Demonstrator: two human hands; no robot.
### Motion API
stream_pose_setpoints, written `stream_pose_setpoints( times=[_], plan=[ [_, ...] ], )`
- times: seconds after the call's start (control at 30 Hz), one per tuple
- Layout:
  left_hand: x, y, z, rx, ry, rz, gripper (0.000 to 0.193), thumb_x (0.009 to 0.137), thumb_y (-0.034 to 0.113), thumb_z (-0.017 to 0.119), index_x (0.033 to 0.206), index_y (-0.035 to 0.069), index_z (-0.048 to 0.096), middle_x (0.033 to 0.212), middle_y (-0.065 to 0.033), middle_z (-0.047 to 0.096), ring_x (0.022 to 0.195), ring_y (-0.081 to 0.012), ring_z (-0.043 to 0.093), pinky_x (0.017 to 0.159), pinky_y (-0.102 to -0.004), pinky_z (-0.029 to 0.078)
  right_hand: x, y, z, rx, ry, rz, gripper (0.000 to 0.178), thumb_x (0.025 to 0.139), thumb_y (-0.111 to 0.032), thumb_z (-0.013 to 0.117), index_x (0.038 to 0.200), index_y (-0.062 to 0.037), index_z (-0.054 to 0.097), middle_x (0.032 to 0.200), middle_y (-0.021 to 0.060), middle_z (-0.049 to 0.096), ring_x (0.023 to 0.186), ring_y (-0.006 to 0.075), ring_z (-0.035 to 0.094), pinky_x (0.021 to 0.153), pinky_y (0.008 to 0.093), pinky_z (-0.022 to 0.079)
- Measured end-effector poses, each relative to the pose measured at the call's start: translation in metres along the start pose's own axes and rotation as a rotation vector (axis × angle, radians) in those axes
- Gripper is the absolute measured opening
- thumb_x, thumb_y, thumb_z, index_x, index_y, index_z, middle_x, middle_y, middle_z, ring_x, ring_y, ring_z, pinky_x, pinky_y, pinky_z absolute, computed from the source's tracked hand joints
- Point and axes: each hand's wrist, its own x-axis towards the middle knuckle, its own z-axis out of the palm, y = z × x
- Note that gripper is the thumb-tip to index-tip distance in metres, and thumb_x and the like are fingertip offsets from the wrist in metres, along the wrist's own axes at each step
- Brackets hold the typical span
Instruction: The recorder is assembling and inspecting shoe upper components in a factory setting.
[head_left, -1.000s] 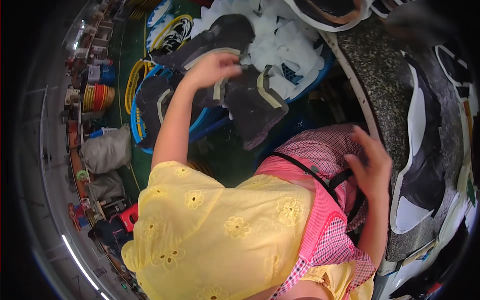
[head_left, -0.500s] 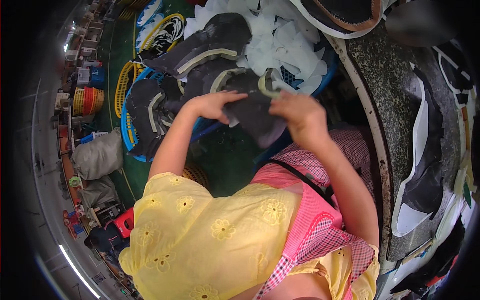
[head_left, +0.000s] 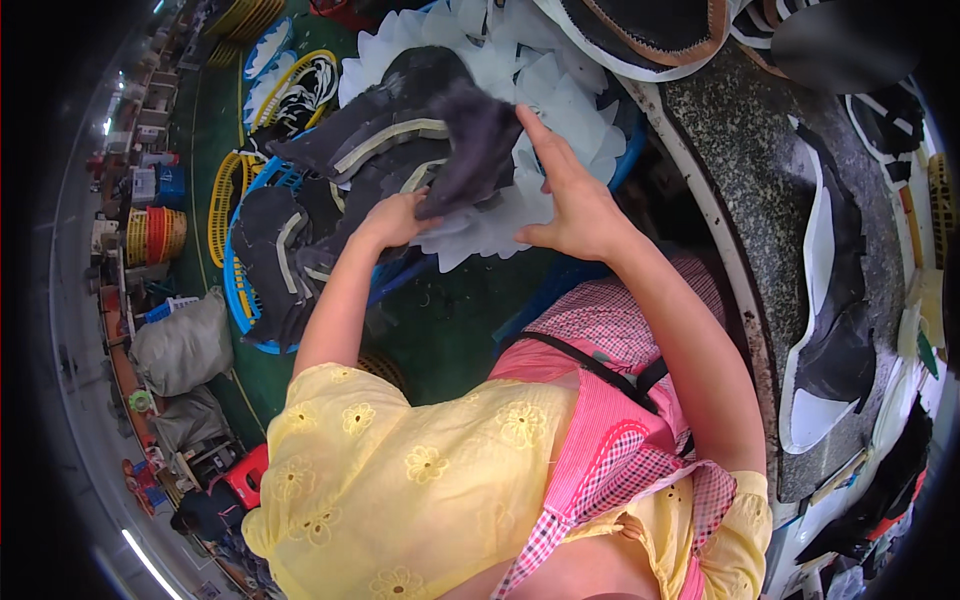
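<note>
My left hand (head_left: pixel 393 219) is closed on the lower edge of a dark, curved fabric piece (head_left: pixel 476 140), which is raised and smeared by motion. My right hand (head_left: pixel 575 200) is open just right of it, fingers spread and thumb apart; whether the index fingertip touches the piece's edge I cannot tell. Beneath and to the left lie more dark curved pieces (head_left: pixel 265 240) with pale cream strips, heaped over a blue basket (head_left: pixel 238 300). Behind the raised piece is a heap of thin white pointed pieces (head_left: pixel 570 110) in another blue basket (head_left: pixel 634 150).
At my right stands a speckled worktable (head_left: pixel 730 130) with a metal edge, bearing a black-and-white cut piece (head_left: pixel 835 330). Yellow baskets (head_left: pixel 222 215) stand at the far left on the green floor (head_left: pixel 445 340). A grey sack (head_left: pixel 180 340) lies further left.
The dark piece has swung up and away from me, its hanging part now lifted above the heap. My right hand has let go and opened; my left hand has closed on its edge.
</note>
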Motion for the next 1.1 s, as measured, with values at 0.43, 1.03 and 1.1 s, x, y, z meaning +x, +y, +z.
stream_pose_setpoints(
  times=[0.43,1.03,1.1],
  plan=[
    [-0.023,0.025,-0.009,0.066,0.303,0.152,0.065,0.069,0.004,0.055,0.127,0.029,0.04,0.112,-0.0108,0.056,0.099,-0.0318,0.053,0.081,-0.0404,0.044,0.027,-0.027,-0.035,0.043,0.153,-0.296,0.027,0.055,0.003,0.066,0.081,-0.0052,0.06,0.081,0.0109,0.059,0.075,0.027,0.058,0.067,0.0325,0.047],
    [-0.01,0.311,-0.067,-0.593,0.855,0.899,0.033,0.076,0.015,0.061,0.107,0.007,0.055,0.091,-0.0132,0.063,0.085,-0.0321,0.061,0.071,-0.0336,0.046,-0.179,0.001,-0.165,-0.883,0.911,0.147,0.105,0.046,-0.025,0.082,0.133,-0.008,0.026,0.134,0.022,0.027,0.117,0.0335,0.038,0.089,0.0361,0.037],
    [-0.017,0.336,-0.098,-0.525,0.985,1.102,0.032,0.078,0.015,0.059,0.107,0.004,0.053,0.082,-0.012,0.064,0.076,-0.0323,0.062,0.068,-0.0352,0.046,-0.225,0.028,-0.14,-0.993,0.665,0.571,0.11,0.043,-0.042,0.08,0.133,-0.0057,0.026,0.133,0.0228,0.029,0.124,0.0373,0.028,0.094,0.0455,0.03]
  ],
)
